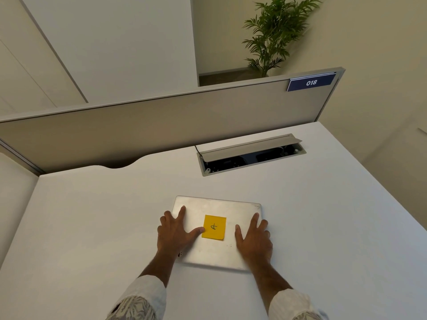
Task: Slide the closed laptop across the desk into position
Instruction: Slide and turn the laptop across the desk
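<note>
Both hands, left hand (175,232) and right hand (253,239), lie flat, fingers spread, gripping nothing, on the closed laptop (217,209); white desk (92,227), cable box (251,154) at one o'clock, contents perhaps sockets.

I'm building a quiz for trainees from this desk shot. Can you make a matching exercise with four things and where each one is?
Things:
1. sticky note
2. cable tray
3. number sign
4. plant

Places:
A. behind the divider
B. on the laptop lid
C. sunk into the desk, flap raised
D. top right corner of the divider

Pairs: 1-B, 2-C, 3-D, 4-A
</note>
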